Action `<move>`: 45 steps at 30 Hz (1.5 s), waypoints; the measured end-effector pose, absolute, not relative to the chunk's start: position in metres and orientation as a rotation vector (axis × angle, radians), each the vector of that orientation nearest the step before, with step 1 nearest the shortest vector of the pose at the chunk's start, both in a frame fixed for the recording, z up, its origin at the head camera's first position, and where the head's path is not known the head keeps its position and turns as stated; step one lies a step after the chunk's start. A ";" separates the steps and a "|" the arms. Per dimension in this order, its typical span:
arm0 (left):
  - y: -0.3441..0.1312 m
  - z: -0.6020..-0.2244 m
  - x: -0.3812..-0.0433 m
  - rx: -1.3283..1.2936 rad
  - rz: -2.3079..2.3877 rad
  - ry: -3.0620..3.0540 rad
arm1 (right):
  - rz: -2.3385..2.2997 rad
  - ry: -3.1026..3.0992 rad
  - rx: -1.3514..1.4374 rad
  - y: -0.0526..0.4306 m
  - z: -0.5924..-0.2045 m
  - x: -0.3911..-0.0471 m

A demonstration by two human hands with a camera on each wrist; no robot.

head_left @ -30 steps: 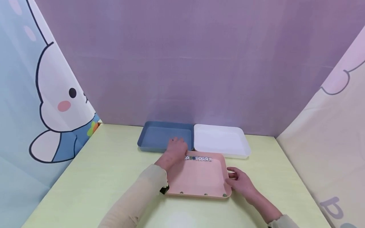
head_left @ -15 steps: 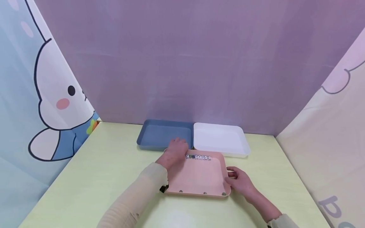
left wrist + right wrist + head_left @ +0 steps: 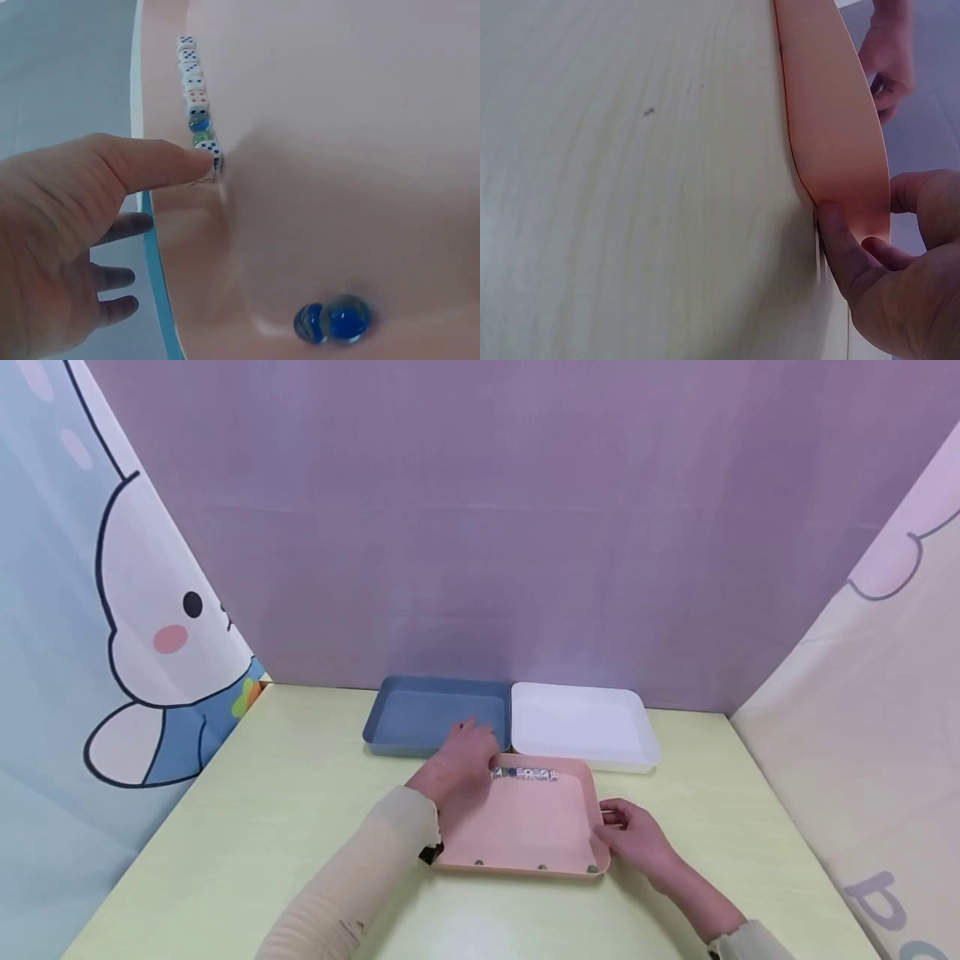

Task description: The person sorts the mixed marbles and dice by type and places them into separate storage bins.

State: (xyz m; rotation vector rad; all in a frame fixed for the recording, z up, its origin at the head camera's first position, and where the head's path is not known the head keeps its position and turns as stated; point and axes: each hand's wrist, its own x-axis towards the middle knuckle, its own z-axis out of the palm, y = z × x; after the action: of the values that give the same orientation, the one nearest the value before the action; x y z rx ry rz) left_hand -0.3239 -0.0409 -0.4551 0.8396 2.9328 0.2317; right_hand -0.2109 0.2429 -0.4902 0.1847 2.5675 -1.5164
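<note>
A pink tray (image 3: 517, 827) lies on the table. Along its far wall runs a row of several white dice (image 3: 193, 81), with a blue marble (image 3: 199, 123) and a green marble (image 3: 201, 138) among them. My left hand (image 3: 467, 756) reaches over the far left corner, its thumb on a die (image 3: 213, 152) at the row's left end; the index finger is hidden behind the thumb in the left wrist view. Other fingers extend beyond the rim. My right hand (image 3: 633, 839) holds the tray's right edge, fingertips (image 3: 832, 217) against the outer wall.
Behind the pink tray stand a blue tray (image 3: 427, 714) and a white tray (image 3: 581, 722), side by side. Blue marbles (image 3: 349, 319) lie near the pink tray's left wall. Small greenish marbles (image 3: 542, 867) sit along its near wall. A purple cloth (image 3: 480, 527) hangs behind.
My left hand has shifted slightly to the right along the row, and the row's visible left end now begins a little farther right. The right hand keeps its place on the tray.
</note>
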 end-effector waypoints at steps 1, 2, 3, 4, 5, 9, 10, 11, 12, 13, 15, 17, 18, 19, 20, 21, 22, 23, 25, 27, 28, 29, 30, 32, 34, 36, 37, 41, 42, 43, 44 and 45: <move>-0.042 -0.453 -0.325 0.851 0.241 2.929 | -1.513 2.577 0.180 0.243 -0.490 -0.212; -0.043 -0.451 -0.326 0.856 0.252 2.920 | -1.508 2.590 0.172 0.243 -0.490 -0.212; -0.044 -0.448 -0.327 0.861 0.275 2.904 | -1.510 2.595 0.171 0.244 -0.489 -0.213; -0.046 -0.447 -0.328 0.867 0.297 2.889 | -1.514 2.594 0.174 0.244 -0.490 -0.212; -0.048 -0.446 -0.328 0.864 0.341 2.864 | -1.519 2.591 0.175 0.244 -0.490 -0.212; -0.057 -0.447 -0.329 0.845 0.573 2.744 | -1.539 2.564 0.204 0.244 -0.492 -0.209; -0.059 -0.449 -0.329 0.842 0.643 2.718 | -1.540 2.560 0.206 0.244 -0.493 -0.208; -0.062 -0.452 -0.330 0.831 0.722 2.688 | -1.540 2.561 0.202 0.244 -0.493 -0.208; -0.064 -0.454 -0.332 0.831 0.793 2.662 | -1.543 2.562 0.197 0.244 -0.493 -0.208; -0.066 -0.457 -0.334 0.836 0.865 2.642 | -1.541 2.565 0.191 0.243 -0.492 -0.208; -0.071 -0.462 -0.339 0.840 1.005 2.608 | -1.544 2.573 0.175 0.243 -0.492 -0.210; -0.074 -0.467 -0.344 0.831 1.145 2.579 | -1.551 2.568 0.169 0.242 -0.492 -0.210; -0.075 -0.468 -0.346 0.821 1.203 2.568 | -1.558 2.563 0.174 0.242 -0.493 -0.210; -0.076 -0.470 -0.348 0.809 1.254 2.567 | -1.565 2.557 0.178 0.242 -0.493 -0.210; -0.076 -0.472 -0.350 0.777 1.307 2.553 | -1.573 2.550 0.185 0.242 -0.494 -0.210; -0.076 -0.474 -0.351 0.744 1.356 2.541 | -1.580 2.544 0.189 0.242 -0.495 -0.210; -0.076 -0.475 -0.353 0.714 1.401 2.531 | -1.583 2.541 0.187 0.242 -0.496 -0.209; -0.076 -0.476 -0.355 0.681 1.434 2.526 | -1.587 2.541 0.181 0.242 -0.496 -0.209; -0.073 -0.479 -0.359 0.636 1.516 2.502 | -1.587 2.549 0.172 0.242 -0.497 -0.209; -0.070 -0.479 -0.364 0.621 1.586 2.483 | -1.588 2.553 0.167 0.243 -0.497 -0.208; -0.069 -0.480 -0.368 0.622 1.620 2.473 | -1.589 2.556 0.163 0.243 -0.496 -0.208; -0.067 -0.481 -0.372 0.620 1.653 2.460 | -1.590 2.558 0.163 0.243 -0.495 -0.208; -0.065 -0.481 -0.376 0.620 1.683 2.447 | -1.595 2.557 0.164 0.243 -0.495 -0.207; -0.063 -0.483 -0.383 0.610 1.740 2.423 | -1.610 2.544 0.174 0.243 -0.494 -0.207; -0.061 -0.485 -0.390 0.586 1.799 2.401 | -1.639 2.522 0.180 0.243 -0.493 -0.206; -0.061 -0.487 -0.395 0.558 1.845 2.386 | -1.677 2.487 0.197 0.242 -0.493 -0.206; -0.061 -0.488 -0.398 0.546 1.864 2.379 | -1.696 2.470 0.204 0.242 -0.493 -0.206; -0.063 -0.492 -0.405 0.509 1.880 2.367 | -1.749 2.423 0.214 0.242 -0.495 -0.207; -0.063 -0.493 -0.407 0.502 1.876 2.363 | -1.755 2.418 0.218 0.242 -0.496 -0.207; -0.063 -0.493 -0.408 0.498 1.876 2.357 | -1.758 2.415 0.222 0.243 -0.496 -0.206; -0.062 -0.494 -0.408 0.491 1.873 2.355 | -1.761 2.412 0.227 0.243 -0.497 -0.206; -0.062 -0.495 -0.410 0.487 1.874 2.351 | -1.763 2.409 0.231 0.243 -0.497 -0.206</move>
State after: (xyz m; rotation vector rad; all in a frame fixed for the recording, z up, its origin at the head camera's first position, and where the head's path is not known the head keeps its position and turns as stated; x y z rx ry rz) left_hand -0.4097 -0.0620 -0.4950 0.4869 2.3512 1.8736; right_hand -0.2057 0.2430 -0.4973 0.2313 2.4087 -1.7631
